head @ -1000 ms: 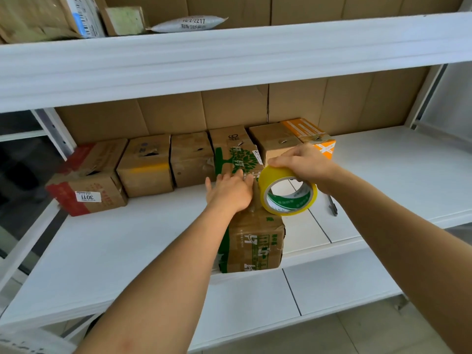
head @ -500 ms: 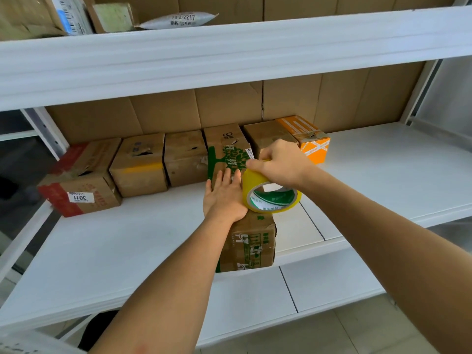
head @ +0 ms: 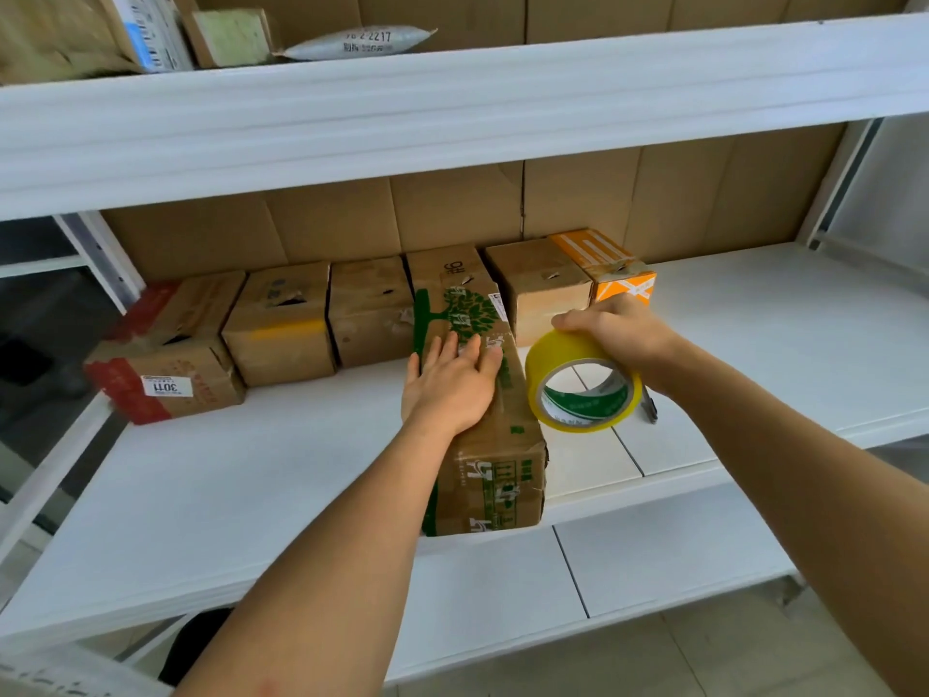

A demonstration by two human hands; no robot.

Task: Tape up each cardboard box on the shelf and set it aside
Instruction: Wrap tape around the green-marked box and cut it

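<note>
Head view: left hand (head: 452,389) lies flat, fingers straight, pressing the green-printed brown cardboard box (head: 490,460) on the white shelf (head: 226,485). Right hand (head: 616,334) grips a yellow tape roll (head: 583,380) just beside that box.

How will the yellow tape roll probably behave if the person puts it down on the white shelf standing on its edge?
The yellow tape roll is a round ring, so on its edge it would likely roll along the smooth white shelf; laid flat it should stay. With its hollow core it seems light: the right hand holds it by the rim alone. It probably keeps its shape when gripped.
</note>
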